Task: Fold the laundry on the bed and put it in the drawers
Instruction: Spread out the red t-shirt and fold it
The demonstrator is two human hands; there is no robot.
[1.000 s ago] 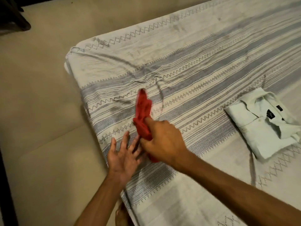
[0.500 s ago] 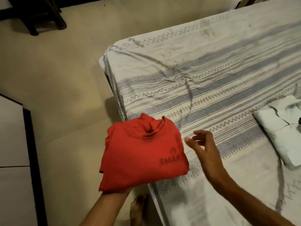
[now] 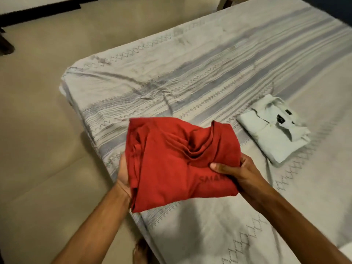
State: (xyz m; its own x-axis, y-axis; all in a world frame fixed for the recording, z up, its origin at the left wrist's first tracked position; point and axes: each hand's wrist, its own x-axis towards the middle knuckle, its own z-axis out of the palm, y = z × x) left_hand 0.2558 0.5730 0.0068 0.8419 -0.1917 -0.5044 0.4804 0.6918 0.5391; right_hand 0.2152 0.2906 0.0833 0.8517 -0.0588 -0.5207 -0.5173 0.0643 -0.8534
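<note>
Folded red T-shirt held between both hands above the near corner of the bed, clear of the striped bedspread. You carry it as a flat packet so the folds stay stacked; a grip from both sides keeps the layers from sliding apart on the way to the drawers, which are not in view. Your left hand lies under the packet's left edge, palm up; only the heel and side of the palm show, and its fingers are hidden beneath the cloth, so whether they curl or lie flat cannot be told. Your right hand grasps the right edge, thumb pressed on top near the printed lettering and the other fingers wrapped underneath, pinching the cloth. Both forearms reach forward from the lower edge, converging on the garment. The collar end is bunched into loose creases, so the fold is likely looser there. A folded pale collared shirt rests on the bedspread to the right, well apart from the red one, probably awaiting the same trip
</note>
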